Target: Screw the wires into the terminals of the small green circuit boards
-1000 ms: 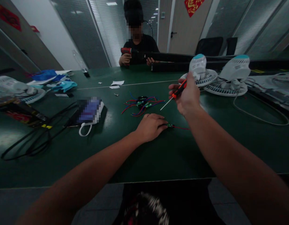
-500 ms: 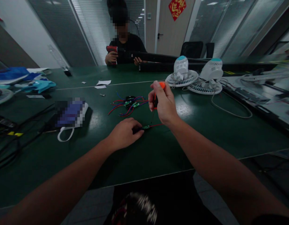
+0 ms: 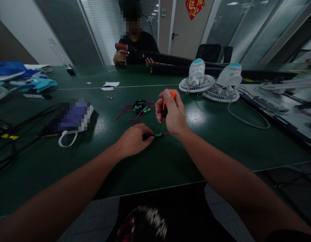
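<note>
My left hand (image 3: 134,138) rests on the green table (image 3: 170,161) with its fingers pinched on a small green circuit board (image 3: 158,134) that has a red wire. My right hand (image 3: 171,114) is closed round an orange and black screwdriver (image 3: 165,107), held upright with its tip pointing down at the board. A pile of more small boards with red and blue wires (image 3: 136,110) lies just beyond my hands.
Two small white fans (image 3: 195,79) (image 3: 227,82) lie at the back right with a cable trailing from them. A face mask (image 3: 70,121) and black cables lie at the left. Across the table a person (image 3: 135,43) holds a red tool against a long black bar.
My right hand turned the screwdriver from slanting to upright and brought it down over the board. The view shifted to the right.
</note>
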Available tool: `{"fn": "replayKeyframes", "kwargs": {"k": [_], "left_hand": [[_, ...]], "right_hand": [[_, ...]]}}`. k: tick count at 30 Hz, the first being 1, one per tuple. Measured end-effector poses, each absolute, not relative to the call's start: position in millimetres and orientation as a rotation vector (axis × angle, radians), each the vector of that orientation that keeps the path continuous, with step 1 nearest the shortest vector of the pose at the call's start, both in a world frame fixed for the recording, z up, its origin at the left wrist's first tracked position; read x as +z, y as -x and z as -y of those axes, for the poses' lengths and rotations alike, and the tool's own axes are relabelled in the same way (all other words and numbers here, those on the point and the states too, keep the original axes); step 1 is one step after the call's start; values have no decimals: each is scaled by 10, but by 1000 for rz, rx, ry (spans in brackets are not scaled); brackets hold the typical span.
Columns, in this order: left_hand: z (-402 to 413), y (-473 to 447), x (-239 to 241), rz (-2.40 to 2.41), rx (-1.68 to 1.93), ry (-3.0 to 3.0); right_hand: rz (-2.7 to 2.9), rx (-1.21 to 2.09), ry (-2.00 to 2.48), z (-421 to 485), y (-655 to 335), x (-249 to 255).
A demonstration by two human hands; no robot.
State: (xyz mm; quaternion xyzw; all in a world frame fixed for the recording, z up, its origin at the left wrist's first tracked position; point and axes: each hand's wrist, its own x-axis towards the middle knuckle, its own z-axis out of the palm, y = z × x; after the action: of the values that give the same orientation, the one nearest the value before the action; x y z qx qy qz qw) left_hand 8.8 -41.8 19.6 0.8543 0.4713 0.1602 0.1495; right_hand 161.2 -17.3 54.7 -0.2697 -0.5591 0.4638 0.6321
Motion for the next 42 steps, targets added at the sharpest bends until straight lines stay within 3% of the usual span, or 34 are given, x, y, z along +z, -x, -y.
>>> {"fn": "replayKeyframes", "kwargs": {"k": [42], "left_hand": [[412, -78, 147, -1327, 518, -2474]], "right_hand": [[1390, 1017, 646, 189, -1548, 518]]}}
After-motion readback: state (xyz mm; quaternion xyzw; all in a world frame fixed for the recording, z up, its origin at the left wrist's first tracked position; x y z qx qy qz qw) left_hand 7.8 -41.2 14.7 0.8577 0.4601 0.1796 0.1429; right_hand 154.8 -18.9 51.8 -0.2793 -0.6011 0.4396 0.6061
